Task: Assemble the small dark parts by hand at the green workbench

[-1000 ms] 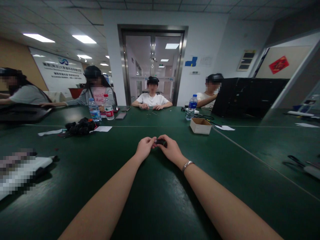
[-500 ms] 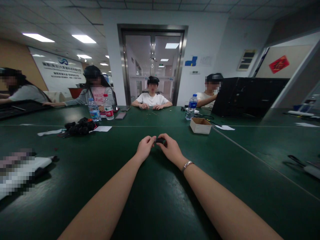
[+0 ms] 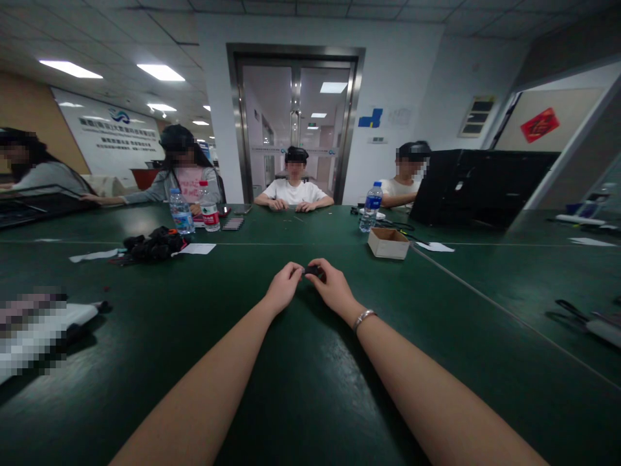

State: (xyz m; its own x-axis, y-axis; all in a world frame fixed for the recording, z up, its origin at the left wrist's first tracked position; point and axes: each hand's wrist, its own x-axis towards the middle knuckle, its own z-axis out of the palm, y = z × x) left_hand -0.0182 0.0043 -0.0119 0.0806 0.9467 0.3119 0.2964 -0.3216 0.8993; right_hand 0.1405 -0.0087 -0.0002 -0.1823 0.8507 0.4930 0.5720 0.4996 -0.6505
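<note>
Just above the green table [image 3: 310,362], at mid-frame, a small black object [image 3: 312,270] spans the gap between my two hands. My right hand [image 3: 332,288] grips it from the right, thumb below and fingers on top. At its left end the fingertips of my left hand [image 3: 285,285] are pinched together on it. What exactly the object is, I cannot make out. A silver bracelet [image 3: 363,319] circles my right wrist.
Beyond my hands are an open cardboard box [image 3: 389,244], a blue-capped bottle [image 3: 372,208], two more bottles at left and a black tangled bundle [image 3: 154,244]. A large black monitor [image 3: 480,188] stands at right. Several people sit around the table.
My hands keep nearly the same place and hold on the black object. The person behind the monitor has lowered an arm, and the black frame at far left has tilted up.
</note>
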